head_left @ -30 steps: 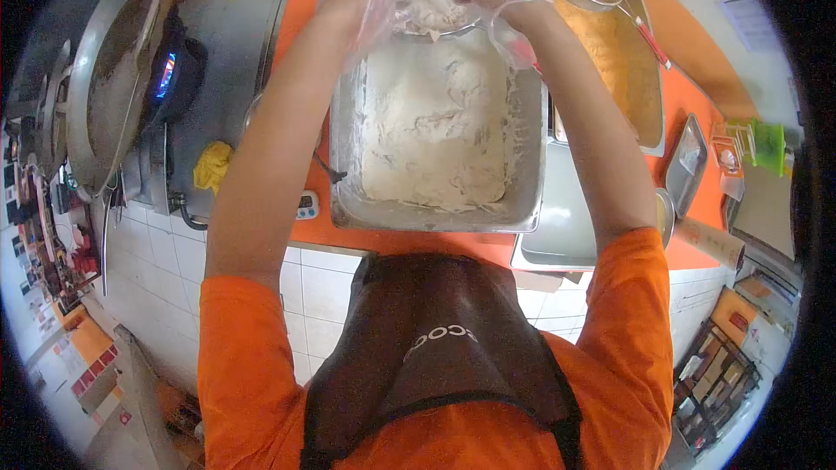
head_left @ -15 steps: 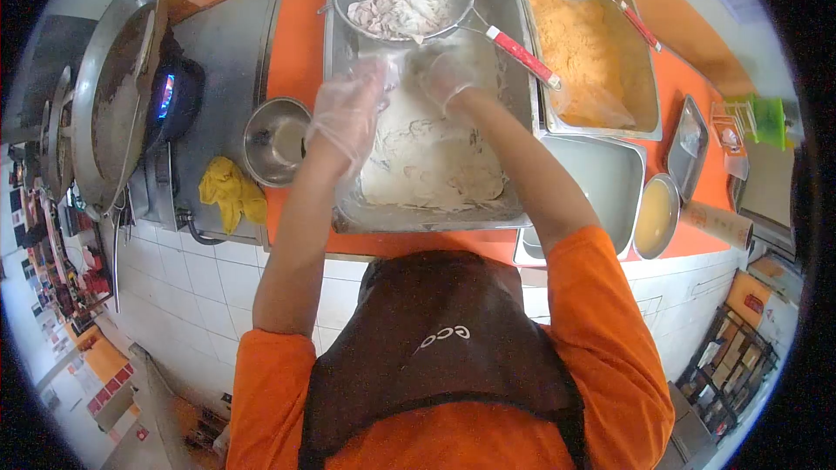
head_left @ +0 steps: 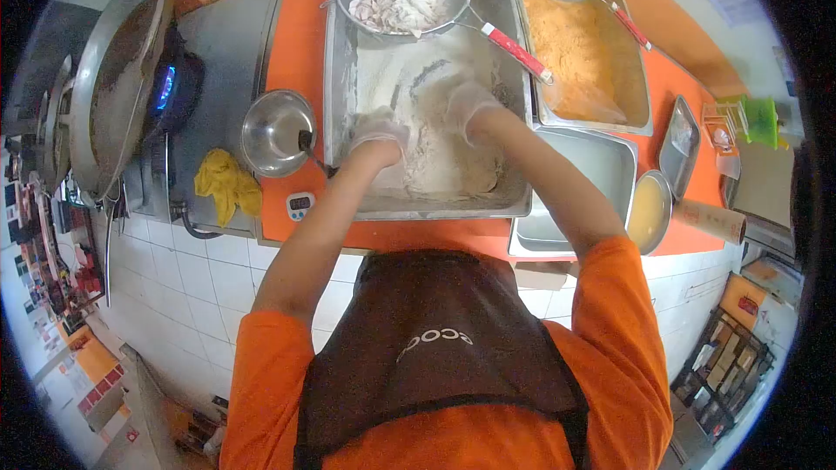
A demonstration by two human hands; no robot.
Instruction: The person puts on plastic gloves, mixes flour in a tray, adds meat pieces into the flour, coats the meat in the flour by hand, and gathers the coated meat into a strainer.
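Both my hands, in clear plastic gloves, are down in a deep metal tray [head_left: 344, 122] of white flour [head_left: 444, 165]. My left hand [head_left: 380, 128] reaches into the flour on the tray's left side; its fingers are mostly hidden. On the right side, my right hand [head_left: 470, 109] touches the flour, its fingers smeared by motion. Across the tray's far end rests a wire strainer [head_left: 514, 50] with a red handle. White-coated pieces [head_left: 399, 2], which look like floured meat, lie in its mesh.
Right of me stand a tray of orange breading [head_left: 570, 43] with a second strainer [head_left: 631, 26], a metal pan [head_left: 575, 161] and a bowl of yellow liquid [head_left: 649, 213]. At left are a steel bowl [head_left: 266, 135], a timer [head_left: 300, 205], a yellow cloth [head_left: 226, 187], a wok [head_left: 122, 78] and a lit burner [head_left: 165, 87].
My left hand has come down and nearer to me into the flour, uncovering the timer and a dark utensil in the steel bowl. My right hand has shifted slightly right and nearer.
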